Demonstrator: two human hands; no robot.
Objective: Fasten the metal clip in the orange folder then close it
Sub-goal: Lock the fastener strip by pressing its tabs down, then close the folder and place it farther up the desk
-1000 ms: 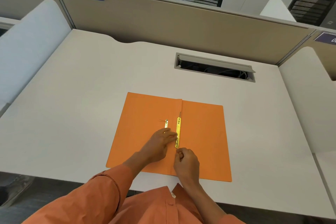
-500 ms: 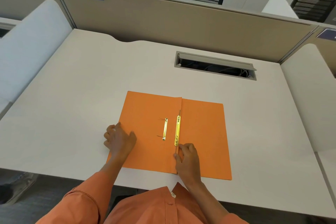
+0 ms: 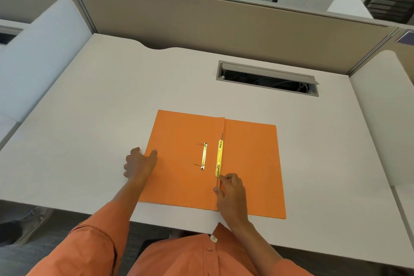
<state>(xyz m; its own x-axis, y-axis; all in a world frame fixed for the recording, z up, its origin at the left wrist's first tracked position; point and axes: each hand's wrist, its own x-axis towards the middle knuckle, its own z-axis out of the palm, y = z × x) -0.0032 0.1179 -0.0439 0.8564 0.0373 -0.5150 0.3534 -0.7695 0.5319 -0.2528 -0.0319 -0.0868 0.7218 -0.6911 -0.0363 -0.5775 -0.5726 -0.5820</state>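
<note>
An orange folder (image 3: 251, 163) lies open and flat on the white desk (image 3: 112, 107). Along its spine sits a long gold metal clip bar (image 3: 219, 158). A shorter gold clip piece (image 3: 204, 156) with two thin prongs lies on the left flap. My left hand (image 3: 140, 162) grips the left flap's outer edge, thumb on top. My right hand (image 3: 231, 190) rests on the spine fold, fingertips pressing just below the long bar's near end.
A grey cable slot (image 3: 267, 78) with wires inside is cut into the desk behind the folder. A beige partition (image 3: 224, 22) labelled 008 closes the back. White side panels flank the desk. The desk's near edge runs just below the folder.
My left hand left the clip, moved left and took hold of the left flap's outer edge. My right hand stayed at the spine below the long bar.
</note>
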